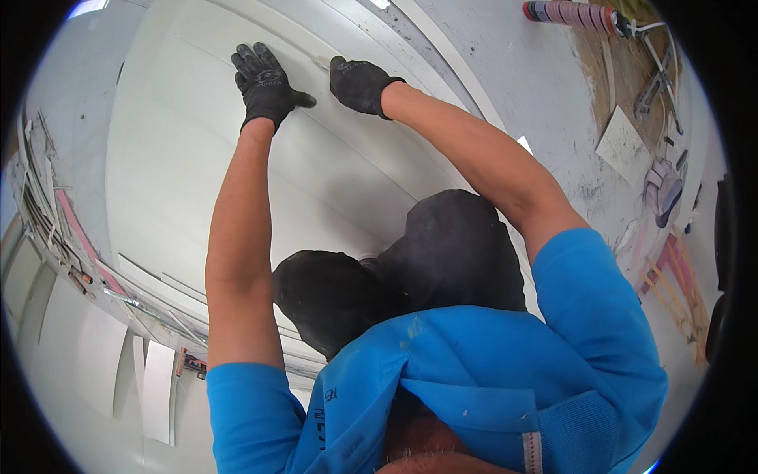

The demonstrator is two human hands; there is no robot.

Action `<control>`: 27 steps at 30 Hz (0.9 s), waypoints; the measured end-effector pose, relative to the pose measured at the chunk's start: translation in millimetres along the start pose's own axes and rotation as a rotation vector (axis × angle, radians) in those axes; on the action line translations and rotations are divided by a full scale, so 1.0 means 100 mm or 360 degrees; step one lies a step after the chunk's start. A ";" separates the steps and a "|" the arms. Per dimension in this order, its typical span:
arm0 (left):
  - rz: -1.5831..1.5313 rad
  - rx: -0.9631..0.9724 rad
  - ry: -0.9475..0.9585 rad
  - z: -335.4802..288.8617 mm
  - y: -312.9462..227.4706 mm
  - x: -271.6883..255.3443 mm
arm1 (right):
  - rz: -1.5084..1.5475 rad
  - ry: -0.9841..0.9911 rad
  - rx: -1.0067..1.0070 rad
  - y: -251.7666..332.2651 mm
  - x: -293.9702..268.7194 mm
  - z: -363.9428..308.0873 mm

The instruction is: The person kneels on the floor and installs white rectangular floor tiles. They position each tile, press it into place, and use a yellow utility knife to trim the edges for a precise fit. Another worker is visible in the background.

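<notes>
My left hand (264,81), in a black glove, lies flat on a large white panel (197,158) with its fingers spread and thumb out to the side. To its right, my right hand (359,85), gloved the same way, is closed low over the panel near its far edge. A small pale sliver shows beside its curled fingers, but what they grip is too hidden to name. Long straight lines run across the panel's smooth face. My dark-trousered knees (454,249) are bent over its near part.
Long thin strips (79,237) lie along the left side, with white sheet pieces (158,391) below them. At the upper right are a row of pinkish discs (572,14), a speckled white square board (624,146) and a greyish crumpled cloth item (662,188).
</notes>
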State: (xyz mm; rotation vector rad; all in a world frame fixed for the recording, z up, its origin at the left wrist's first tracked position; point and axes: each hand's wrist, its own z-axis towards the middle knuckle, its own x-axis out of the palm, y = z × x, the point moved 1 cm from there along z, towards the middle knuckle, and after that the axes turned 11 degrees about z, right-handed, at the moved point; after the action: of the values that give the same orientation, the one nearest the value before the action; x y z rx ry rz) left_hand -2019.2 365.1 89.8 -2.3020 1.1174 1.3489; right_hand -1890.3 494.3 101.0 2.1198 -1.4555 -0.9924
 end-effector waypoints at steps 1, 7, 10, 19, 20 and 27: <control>-0.0003 0.0004 -0.0002 0.00 0.01 0.00 | 0.0014 -0.0011 -0.0003 -0.02 0.01 -0.04; -0.0034 0.0014 -0.0001 0.03 0.02 0.05 | -0.0024 0.0045 0.0029 -0.21 0.06 -0.34; -0.0046 0.0028 -0.0014 0.03 0.04 0.07 | -0.0066 0.0091 -0.0005 -0.31 0.10 -0.47; 0.0058 0.0070 -0.0061 0.08 0.06 0.09 | 0.0043 0.0072 0.0079 -0.66 0.26 -0.91; 0.0068 0.0073 -0.0060 0.09 0.07 0.08 | 0.0067 0.0062 0.0088 -0.70 0.28 -0.95; 0.0029 0.0138 -0.0177 0.09 0.15 0.20 | 0.0061 0.0053 0.0173 -0.86 0.35 -1.25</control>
State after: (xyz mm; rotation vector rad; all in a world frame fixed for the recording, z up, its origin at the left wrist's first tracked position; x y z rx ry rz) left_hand -2029.8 350.1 71.1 -2.1339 1.1407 1.3884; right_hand -1735.2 485.6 117.6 2.1641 -1.5606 -0.8779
